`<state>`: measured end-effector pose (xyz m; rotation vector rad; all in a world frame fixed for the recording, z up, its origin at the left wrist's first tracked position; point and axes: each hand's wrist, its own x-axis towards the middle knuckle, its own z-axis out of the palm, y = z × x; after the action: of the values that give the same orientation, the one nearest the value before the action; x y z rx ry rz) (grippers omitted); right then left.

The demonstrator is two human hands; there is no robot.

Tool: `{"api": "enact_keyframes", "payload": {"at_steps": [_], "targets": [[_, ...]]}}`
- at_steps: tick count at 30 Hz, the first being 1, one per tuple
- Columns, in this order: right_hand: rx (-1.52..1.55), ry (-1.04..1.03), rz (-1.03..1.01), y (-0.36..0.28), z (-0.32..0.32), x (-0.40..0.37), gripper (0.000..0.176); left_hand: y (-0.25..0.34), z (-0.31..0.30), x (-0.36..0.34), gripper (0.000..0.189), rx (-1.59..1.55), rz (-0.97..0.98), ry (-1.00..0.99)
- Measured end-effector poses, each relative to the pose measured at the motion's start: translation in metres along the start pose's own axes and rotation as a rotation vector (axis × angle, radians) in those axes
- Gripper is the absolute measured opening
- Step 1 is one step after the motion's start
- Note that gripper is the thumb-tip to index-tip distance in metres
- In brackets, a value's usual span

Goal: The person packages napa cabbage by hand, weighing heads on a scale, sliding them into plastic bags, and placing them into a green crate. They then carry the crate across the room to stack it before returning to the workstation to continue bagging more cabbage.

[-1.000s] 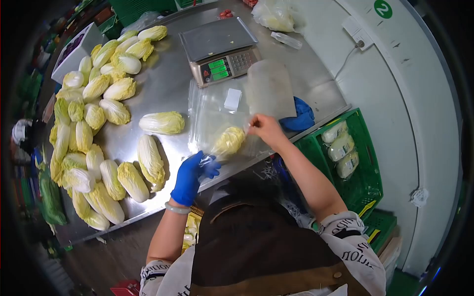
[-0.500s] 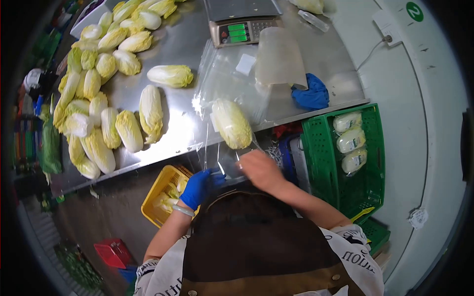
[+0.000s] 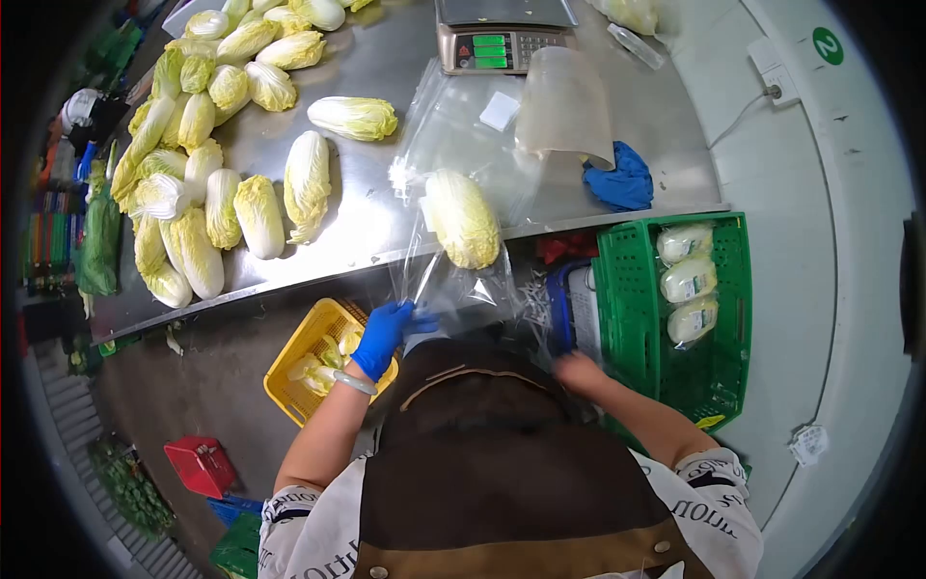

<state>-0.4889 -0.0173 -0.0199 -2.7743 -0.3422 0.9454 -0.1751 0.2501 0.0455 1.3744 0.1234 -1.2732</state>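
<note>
A napa cabbage (image 3: pixel 463 220) lies at the table's front edge inside a clear plastic bag (image 3: pixel 473 289), whose loose end hangs over the edge toward me. My left hand (image 3: pixel 384 340), in a blue glove, is closed on the left side of that loose end, with its fingers pointing right. My right hand (image 3: pixel 581 372) is bare and blurred by motion. It is apart from the bag, near the green crate (image 3: pixel 627 318), and its fingers are smeared. Flat plastic bags (image 3: pixel 463 116) lie behind the bagged cabbage.
Unwrapped cabbages (image 3: pixel 198 183) are heaped on the left of the metal table (image 3: pixel 371 198). A scale (image 3: pixel 502 46), a curled plastic sheet (image 3: pixel 564 106) and a crumpled blue glove (image 3: pixel 617 178) are at the right. Wrapped cabbages (image 3: pixel 689 276) sit in the green crate; a yellow basket (image 3: pixel 280 372) holds leaves.
My right hand has left the bag's loose end and moved right and down toward the green crate. My left hand stays by the bag. The view has shifted slightly.
</note>
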Motion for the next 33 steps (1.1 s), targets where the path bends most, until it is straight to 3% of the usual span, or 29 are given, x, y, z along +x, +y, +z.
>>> {"api": "enact_keyframes", "payload": {"at_steps": [2,3,4,5,6,7,8,10,13,16,17,18,20,21,22,24,27,28,29,32,33], "targets": [[0.238,-0.681,0.023,-0.004,0.039,-0.055,0.021,-0.014,-0.011,0.004,0.038,-0.119,0.027,-0.049],[0.374,-0.838,0.060,-0.010,0.034,-0.064,0.024,-0.021,-0.021,0.009,0.040,-0.177,0.038,-0.068],[0.393,-0.744,0.123,-0.013,0.019,-0.056,0.027,-0.042,-0.044,0.028,0.043,-0.362,0.008,-0.124],[0.280,-0.517,0.289,-0.010,-0.004,-0.037,0.025,-0.038,-0.051,0.019,0.040,-0.155,0.098,0.037],[0.136,-0.105,0.304,-0.002,-0.027,-0.014,0.029,-0.038,-0.046,0.015,0.044,0.281,0.393,0.279],[0.038,0.494,0.345,0.000,-0.064,0.003,0.035,-0.037,-0.037,0.013,0.051,0.721,0.688,0.515],[0.080,0.639,0.413,0.000,-0.114,0.023,0.039,-0.029,-0.029,0.012,0.055,0.997,0.791,0.484],[-0.107,0.863,0.206,0.008,-0.154,0.060,0.041,-0.009,-0.014,0.006,0.064,1.564,0.978,0.397],[-0.134,0.787,-0.216,0.030,-0.167,0.088,0.040,0.008,-0.004,0.008,0.060,1.685,1.213,0.038],[0.387,0.732,-0.236,0.050,-0.165,0.094,0.024,0.018,-0.025,0.016,0.036,1.339,1.181,-0.077],[0.589,0.706,-0.214,0.055,-0.162,0.097,0.020,0.020,-0.026,0.018,0.028,1.070,1.018,-0.012],[0.849,0.810,-0.188,0.057,-0.159,0.103,0.023,0.023,-0.027,0.021,0.022,0.805,0.848,0.047],[1.477,0.620,0.001,0.060,-0.167,0.111,0.032,0.044,-0.015,0.022,0.021,0.295,0.536,0.139],[1.779,0.501,0.100,0.061,-0.172,0.116,0.037,0.051,-0.016,0.030,0.022,0.277,0.475,0.168],[1.855,0.577,0.223,0.054,-0.177,0.124,0.047,0.055,-0.018,0.039,0.023,0.258,0.414,0.197],[1.879,0.523,0.375,0.054,-0.166,0.145,0.046,0.041,-0.029,0.073,0.029,0.201,0.339,0.320],[1.893,0.447,0.550,0.045,-0.153,0.171,0.045,0.015,-0.040,0.106,0.030,0.583,0.412,0.349],[1.817,0.493,0.607,0.041,-0.151,0.177,0.044,0.004,-0.043,0.116,0.032,0.352,0.251,0.381],[1.737,0.541,0.664,0.038,-0.154,0.180,0.042,0.003,-0.042,0.122,0.030,0.575,0.287,0.400],[1.516,0.632,0.711,0.035,-0.176,0.165,0.031,0.017,-0.029,0.116,0.029,0.592,0.239,0.362],[1.223,0.823,0.709,0.031,-0.182,0.159,0.026,0.026,-0.027,0.113,0.030,0.535,0.192,0.341]]}}
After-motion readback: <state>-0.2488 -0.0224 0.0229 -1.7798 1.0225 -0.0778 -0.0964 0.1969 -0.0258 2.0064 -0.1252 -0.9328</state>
